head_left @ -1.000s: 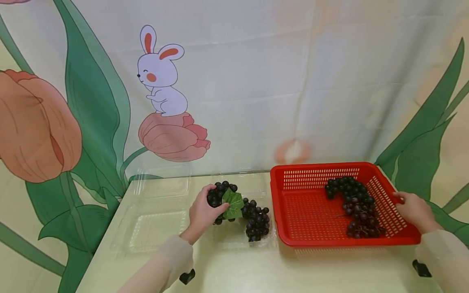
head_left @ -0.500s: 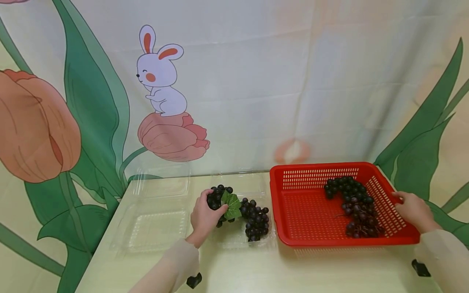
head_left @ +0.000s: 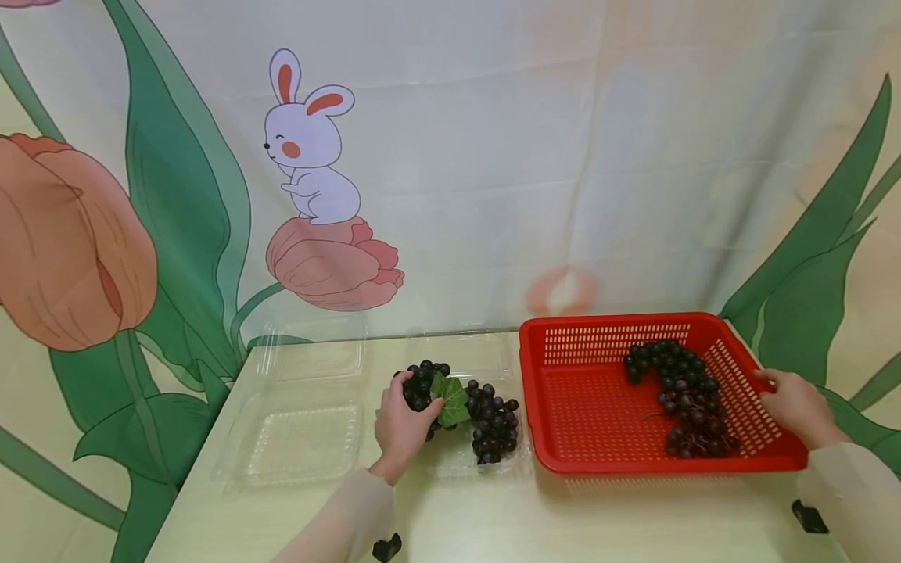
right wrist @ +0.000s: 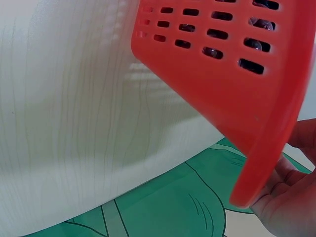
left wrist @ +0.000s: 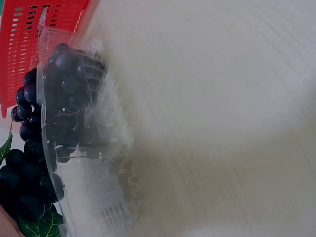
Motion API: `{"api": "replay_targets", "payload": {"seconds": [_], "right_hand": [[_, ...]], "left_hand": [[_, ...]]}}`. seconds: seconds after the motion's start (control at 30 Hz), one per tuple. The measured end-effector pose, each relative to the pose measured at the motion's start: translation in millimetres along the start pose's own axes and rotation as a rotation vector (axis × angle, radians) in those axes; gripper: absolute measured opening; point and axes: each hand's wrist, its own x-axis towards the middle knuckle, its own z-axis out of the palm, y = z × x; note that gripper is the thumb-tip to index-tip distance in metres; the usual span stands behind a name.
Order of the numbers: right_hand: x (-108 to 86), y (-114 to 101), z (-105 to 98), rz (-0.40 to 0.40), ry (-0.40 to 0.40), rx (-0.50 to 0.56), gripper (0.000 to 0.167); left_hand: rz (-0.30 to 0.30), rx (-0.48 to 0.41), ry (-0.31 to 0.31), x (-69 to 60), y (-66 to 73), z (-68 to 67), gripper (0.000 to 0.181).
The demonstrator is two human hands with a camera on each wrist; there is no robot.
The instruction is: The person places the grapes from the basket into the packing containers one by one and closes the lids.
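My left hand (head_left: 403, 426) grips a bunch of dark grapes (head_left: 420, 383) with a green leaf (head_left: 454, 401), at a clear plastic clamshell box (left wrist: 91, 192). Another bunch of purple-black grapes (head_left: 495, 426) lies in the box's right part, beside the held one. In the left wrist view, grapes show through the box wall, and only a sliver of the hand appears at the lower left corner. At the right, my right hand (head_left: 795, 403) holds the rim of a red plastic basket (right wrist: 207, 94), thumb and fingers around the edge.
Green grapes (head_left: 665, 358) and reddish-purple grapes (head_left: 697, 422) lie in the basket's right half. A second clear clamshell box (head_left: 303, 442) sits with its lid up on the table's left. A printed curtain (head_left: 479, 195) hangs behind the table (head_left: 493, 524).
My left hand has shifted slightly right and lower in the head view, and its grapes have moved down a little toward the box. The right hand and basket stay in place.
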Motion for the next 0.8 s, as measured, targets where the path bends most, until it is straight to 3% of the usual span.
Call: {"api": "replay_targets", "payload": {"seconds": [0.37, 0.8], "right_hand": [[-0.6, -1, -1, 0.014, -0.013, -0.003, 0.044], [-0.7, -1, -1, 0.014, -0.015, -0.003, 0.043]], "left_hand": [[0.008, -0.011, 0.006, -10.9, -4.7, 9.0, 0.066], [0.074, 0.031, -0.02, -21.0, -13.9, 20.0, 0.064]]}}
